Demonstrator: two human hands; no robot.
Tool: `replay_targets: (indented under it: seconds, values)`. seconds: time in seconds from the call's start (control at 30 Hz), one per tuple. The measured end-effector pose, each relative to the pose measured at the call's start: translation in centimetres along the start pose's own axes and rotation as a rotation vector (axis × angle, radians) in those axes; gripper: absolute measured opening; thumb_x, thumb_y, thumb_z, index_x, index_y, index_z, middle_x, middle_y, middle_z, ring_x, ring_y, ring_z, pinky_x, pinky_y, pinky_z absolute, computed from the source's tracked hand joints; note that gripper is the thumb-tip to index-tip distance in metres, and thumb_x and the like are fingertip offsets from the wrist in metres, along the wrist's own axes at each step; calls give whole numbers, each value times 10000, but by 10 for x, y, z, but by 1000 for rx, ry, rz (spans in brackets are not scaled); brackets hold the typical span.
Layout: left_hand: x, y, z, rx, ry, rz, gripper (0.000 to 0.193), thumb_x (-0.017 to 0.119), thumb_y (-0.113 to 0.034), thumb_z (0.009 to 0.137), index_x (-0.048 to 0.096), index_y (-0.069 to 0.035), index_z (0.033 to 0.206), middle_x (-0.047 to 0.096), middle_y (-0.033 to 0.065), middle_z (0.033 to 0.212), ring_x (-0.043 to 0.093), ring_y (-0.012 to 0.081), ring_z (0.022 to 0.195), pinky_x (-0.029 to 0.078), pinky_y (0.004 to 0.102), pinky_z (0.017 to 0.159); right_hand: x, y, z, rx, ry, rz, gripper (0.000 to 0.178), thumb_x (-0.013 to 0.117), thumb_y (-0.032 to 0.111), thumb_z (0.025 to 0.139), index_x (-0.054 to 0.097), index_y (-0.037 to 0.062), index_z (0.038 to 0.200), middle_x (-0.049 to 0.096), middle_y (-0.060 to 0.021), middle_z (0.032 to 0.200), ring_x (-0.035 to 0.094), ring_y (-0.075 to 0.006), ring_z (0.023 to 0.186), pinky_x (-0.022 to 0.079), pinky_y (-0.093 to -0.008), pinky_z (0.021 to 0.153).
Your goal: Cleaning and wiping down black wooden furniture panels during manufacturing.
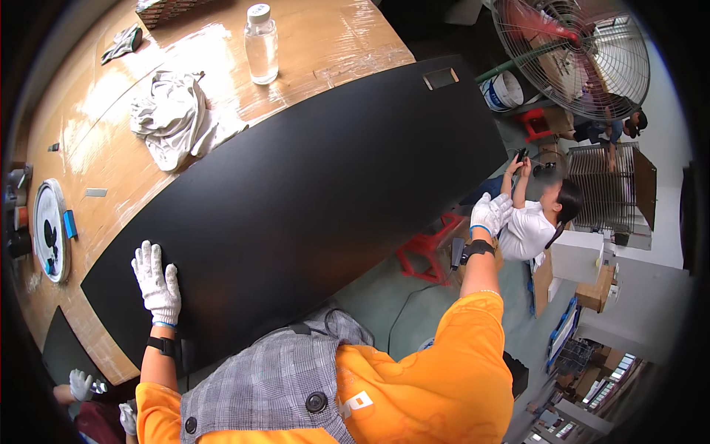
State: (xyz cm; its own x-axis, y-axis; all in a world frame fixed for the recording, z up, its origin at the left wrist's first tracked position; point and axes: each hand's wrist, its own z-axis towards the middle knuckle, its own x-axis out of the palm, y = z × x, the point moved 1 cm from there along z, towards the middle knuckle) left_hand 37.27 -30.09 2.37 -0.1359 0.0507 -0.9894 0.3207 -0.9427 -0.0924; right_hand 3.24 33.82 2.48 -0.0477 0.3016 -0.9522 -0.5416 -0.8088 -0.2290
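A long black panel [310,185] lies across the table, with a small rectangular cutout near its far right end. My left hand [157,285], in a white knit glove, rests flat on the panel's left part, fingers stretched out. Off the panel's right side, my right hand [491,214] is held out over the floor, gloved in white, fingers extended and nothing visible in it. Beyond the panel's far edge are a crumpled whitish rag [177,118] and a capped clear bottle [261,46] of colourless liquid.
The table [325,33] is covered in plastic film. At left sit a black-smeared white lid [49,231] and a blue block [70,224]. Red stools [429,251], a seated person [536,214] with a phone and a large fan [573,52] are at right. Another person's gloved hand [81,385] shows lower left.
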Motion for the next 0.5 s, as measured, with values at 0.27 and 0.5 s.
replay_targets:
  seconds: [0.27, 0.5]
  values:
    - [0, -9, 10, -67, 52, -47, 472, 567, -237, 887, 494, -92, 1330, 424, 147, 1424, 341, 350, 1350, 210, 484, 1133, 8, 91, -55, -699, -48, 267, 505, 391, 308, 979, 372, 66, 1422, 322, -174, 1486, 278, -334, 1380, 195, -416, 1151]
    - [-5, -5, -2, -116, -28, -81, 421, 582, -264, 887, 547, -98, 1272, 476, 154, 1377, 401, 371, 1302, 239, 486, 1120, -41, 157, -168, -1201, -163, 410, 521, 480, 207, 929, 386, 25, 1408, 338, -196, 1471, 286, -365, 1371, 187, -447, 1150]
